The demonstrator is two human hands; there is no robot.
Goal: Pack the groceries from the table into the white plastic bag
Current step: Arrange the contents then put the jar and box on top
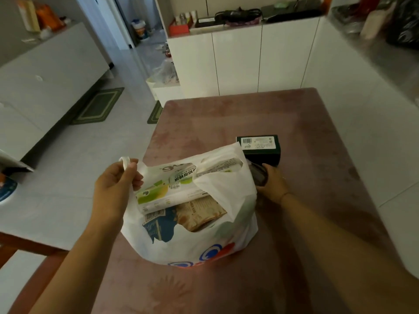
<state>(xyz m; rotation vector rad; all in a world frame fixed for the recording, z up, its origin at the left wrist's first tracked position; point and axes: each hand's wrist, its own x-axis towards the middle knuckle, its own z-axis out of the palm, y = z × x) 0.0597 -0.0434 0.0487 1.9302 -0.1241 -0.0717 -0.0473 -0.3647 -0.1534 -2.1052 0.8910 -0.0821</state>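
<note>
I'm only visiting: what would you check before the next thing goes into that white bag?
1. The left hand grips the bag handle, holding that side up: ok.
2. Mouth of the white plastic bag open: not ok, the right handle flap sags over it.
3. The right hand is curled round the dark item: ok.
4. Room above the green-and-white pack and tan packet: cannot tell.
5. The dark green box packed: not ok, it sits on the table.

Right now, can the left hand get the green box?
Probably not. The left hand grips the bag, and the bag stands between it and the box.
</note>
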